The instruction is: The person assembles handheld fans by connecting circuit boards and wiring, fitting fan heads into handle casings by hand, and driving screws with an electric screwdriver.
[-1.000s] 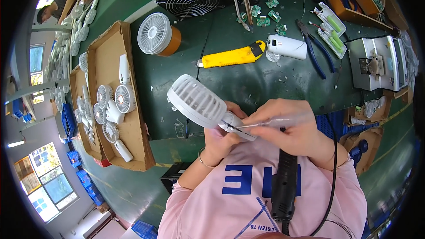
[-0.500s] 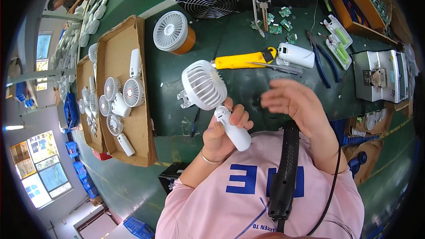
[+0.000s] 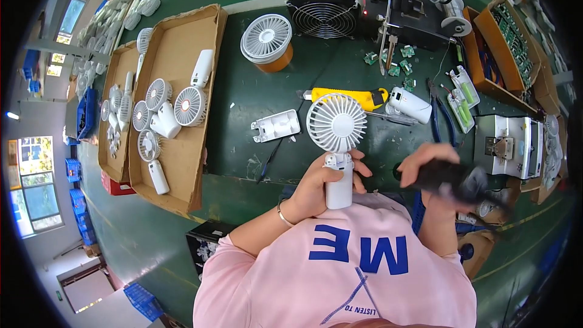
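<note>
My left hand (image 3: 314,187) is closed around the handle of a white handheld fan (image 3: 336,123), which stands upright with its round grille up. The neck of the fan shows small openings at the joint. My right hand (image 3: 425,163) grips a black corded tool, by its shape an electric screwdriver (image 3: 455,181), smeared by motion and tilted to the right. Left of the fan, a white half shell of a handle (image 3: 277,126) lies on the green bench mat. A yellow utility knife (image 3: 346,97) lies just behind the fan head.
Cardboard trays (image 3: 195,146) of fans stand at left. An orange tub with a fan-grille top (image 3: 267,39) and a black cooling fan (image 3: 323,18) stand behind. Pliers (image 3: 442,112), a white casing (image 3: 410,105), circuit boards (image 3: 407,67) and a metal fixture (image 3: 510,146) sit at right.
My right hand, empty before, now holds the electric screwdriver, which hung in front of my chest. The fan has turned upright and moved right, uncovering the half shell.
</note>
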The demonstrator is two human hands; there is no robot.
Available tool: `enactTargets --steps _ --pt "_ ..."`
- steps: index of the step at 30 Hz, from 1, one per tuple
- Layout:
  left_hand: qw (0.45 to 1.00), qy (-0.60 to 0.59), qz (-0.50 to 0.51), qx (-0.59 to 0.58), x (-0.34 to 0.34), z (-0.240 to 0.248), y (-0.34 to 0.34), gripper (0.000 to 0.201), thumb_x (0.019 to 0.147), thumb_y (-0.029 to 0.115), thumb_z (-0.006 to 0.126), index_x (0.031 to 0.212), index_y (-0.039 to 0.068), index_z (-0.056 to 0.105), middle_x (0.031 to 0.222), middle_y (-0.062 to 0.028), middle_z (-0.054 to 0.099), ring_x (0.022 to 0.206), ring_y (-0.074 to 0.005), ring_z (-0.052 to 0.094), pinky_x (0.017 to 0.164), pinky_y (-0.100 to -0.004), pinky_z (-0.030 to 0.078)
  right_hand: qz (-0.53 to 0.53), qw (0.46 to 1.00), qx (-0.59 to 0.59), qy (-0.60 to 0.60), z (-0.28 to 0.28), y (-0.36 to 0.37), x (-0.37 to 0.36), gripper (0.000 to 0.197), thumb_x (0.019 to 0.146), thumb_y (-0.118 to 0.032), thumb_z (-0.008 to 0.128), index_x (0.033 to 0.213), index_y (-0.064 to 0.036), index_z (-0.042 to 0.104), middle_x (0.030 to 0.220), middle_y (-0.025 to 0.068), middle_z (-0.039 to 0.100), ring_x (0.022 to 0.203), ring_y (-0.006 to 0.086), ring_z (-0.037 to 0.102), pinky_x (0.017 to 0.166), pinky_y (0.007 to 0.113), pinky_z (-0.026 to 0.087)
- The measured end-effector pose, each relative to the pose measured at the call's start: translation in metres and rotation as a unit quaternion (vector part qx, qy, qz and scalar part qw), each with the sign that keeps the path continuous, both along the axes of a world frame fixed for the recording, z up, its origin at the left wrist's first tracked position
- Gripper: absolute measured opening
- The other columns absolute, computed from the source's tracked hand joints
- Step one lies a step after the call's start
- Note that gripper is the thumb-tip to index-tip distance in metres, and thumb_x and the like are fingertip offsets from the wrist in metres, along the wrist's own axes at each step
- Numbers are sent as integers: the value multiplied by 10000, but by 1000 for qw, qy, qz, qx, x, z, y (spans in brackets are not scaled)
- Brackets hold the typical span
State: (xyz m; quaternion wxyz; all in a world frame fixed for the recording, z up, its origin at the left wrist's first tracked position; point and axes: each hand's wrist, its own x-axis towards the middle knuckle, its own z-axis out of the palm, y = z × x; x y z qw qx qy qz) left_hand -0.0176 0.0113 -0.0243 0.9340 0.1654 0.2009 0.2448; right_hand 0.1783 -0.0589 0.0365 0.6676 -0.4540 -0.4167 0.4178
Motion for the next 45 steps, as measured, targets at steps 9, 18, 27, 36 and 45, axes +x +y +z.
enactTargets --steps 9,18,27,36,45 --pt "993 38 -96 49 4 10 -5 419 836 112 544 1204 -63 446 1015 -276 615 889 -317 659 793 -379 546 -168 974 152 9 10 -7 26 876 709 -851 415 985 -21 473 575 64 513 447 194 510 500 328 456" --pt "977 131 -148 79 14 6 -11 558 750 226 596 1186 -82 432 949 -303 625 807 -367 672 748 -404 562 -485 855 148 -103 64 -43 152 882 747 -814 237 922 -3 537 598 103 485 504 227 480 541 360 431" --pt "969 182 -152 70 27 15 -14 371 858 131 513 1175 -54 451 898 -240 642 820 -309 662 763 -371 543 -408 907 93 50 54 -28 141 771 816 -743 217 886 -36 518 578 64 451 500 192 438 537 337 414" --pt "968 207 -126 70 36 18 -18 252 872 56 530 1111 -11 483 838 -158 630 746 -220 649 705 -324 541 56 958 280 1 29 -32 19 296 926 -291 532 1016 -35 412 725 197 619 595 335 622 574 481 519" --pt "959 224 -106 136 32 13 -21 297 830 16 455 1104 1 568 995 -29 577 885 -87 528 787 -237 434 135 950 282 1 17 -17 5 235 933 -220 507 1009 -32 387 743 211 611 613 333 623 587 488 519"
